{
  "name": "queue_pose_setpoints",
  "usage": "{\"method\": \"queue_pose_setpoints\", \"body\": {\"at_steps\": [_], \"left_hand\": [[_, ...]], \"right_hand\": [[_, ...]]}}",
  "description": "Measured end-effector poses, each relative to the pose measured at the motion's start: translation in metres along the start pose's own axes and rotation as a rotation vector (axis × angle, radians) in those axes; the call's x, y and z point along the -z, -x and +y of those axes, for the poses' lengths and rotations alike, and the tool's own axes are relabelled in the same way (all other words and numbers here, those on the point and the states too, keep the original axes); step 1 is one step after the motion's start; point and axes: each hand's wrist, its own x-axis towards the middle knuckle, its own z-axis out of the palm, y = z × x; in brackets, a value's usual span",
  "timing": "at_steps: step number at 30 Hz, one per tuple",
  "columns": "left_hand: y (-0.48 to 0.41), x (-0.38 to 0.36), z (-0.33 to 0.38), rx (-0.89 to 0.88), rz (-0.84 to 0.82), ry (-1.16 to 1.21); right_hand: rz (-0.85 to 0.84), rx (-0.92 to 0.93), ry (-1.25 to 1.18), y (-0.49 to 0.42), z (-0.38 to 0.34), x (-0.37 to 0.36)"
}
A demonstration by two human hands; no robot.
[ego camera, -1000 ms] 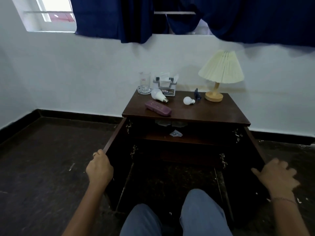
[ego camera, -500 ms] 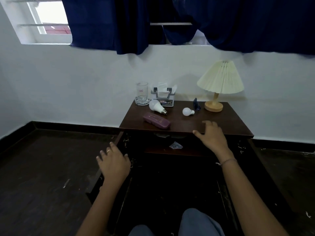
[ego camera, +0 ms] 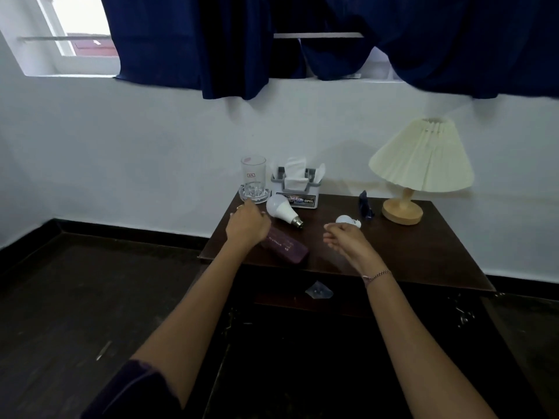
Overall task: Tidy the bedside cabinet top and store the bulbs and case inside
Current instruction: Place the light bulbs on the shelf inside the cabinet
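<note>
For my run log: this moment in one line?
left hand: open, at case | right hand: open, beside small bulb | big bulb: on cabinet top | nothing held

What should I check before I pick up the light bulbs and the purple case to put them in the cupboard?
1. Cabinet open: ok, the inner shelf shows under the cabinet top.
2. Right hand empty: ok, open beside the small bulb.
3. Left hand touching the purple case: cannot tell, it is over the case's left end.
4. Big bulb free to lift: ok, it lies on its side, but near the glass.
5. Room on the shelf: cannot tell, too dark.
</note>
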Motion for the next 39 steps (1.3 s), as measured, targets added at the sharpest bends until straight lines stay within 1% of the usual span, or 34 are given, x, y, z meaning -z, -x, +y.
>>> {"method": "queue_pose_setpoints", "body": {"at_steps": [4, 8, 10, 15, 21, 26, 29, 32, 35, 37, 39], "left_hand": [[-0.058, -0.023, 0.009, 0.019, -0.118, 0.062], [-0.096, -0.044, 0.014, 0.024, -0.197, 0.070], [-0.106, -0.051, 0.016, 0.011, -0.201, 0.070], [-0.114, -0.053, 0.017, 0.001, -0.122, 0.089], [-0.082, -0.037, 0.019, -0.038, -0.034, 0.191], [-0.035, -0.006, 0.020, -0.061, 0.066, 0.295], [-0.003, 0.014, 0.020, -0.080, 0.148, 0.359], [0.028, 0.029, 0.017, -0.087, 0.213, 0.375], [0.050, 0.041, 0.008, -0.042, 0.225, 0.390], [0.062, 0.046, -0.002, 0.023, 0.193, 0.428], [0.075, 0.048, -0.010, 0.099, 0.141, 0.514]], "right_hand": [[-0.077, -0.110, -0.117, -0.043, -0.005, -0.023], [-0.097, -0.160, -0.194, -0.070, -0.004, -0.036], [-0.100, -0.172, -0.210, -0.078, -0.003, -0.038], [-0.072, -0.159, -0.244, -0.086, 0.000, -0.038], [-0.044, -0.062, -0.226, -0.062, 0.002, -0.033], [-0.001, 0.107, -0.188, -0.017, -0.010, -0.027], [-0.005, 0.196, -0.183, 0.015, -0.017, -0.023], [-0.029, 0.264, -0.139, 0.050, -0.018, -0.020], [-0.057, 0.312, -0.129, 0.080, -0.014, -0.016], [-0.071, 0.323, -0.102, 0.094, -0.007, -0.015], [-0.091, 0.312, -0.081, 0.105, 0.004, -0.015]]}}
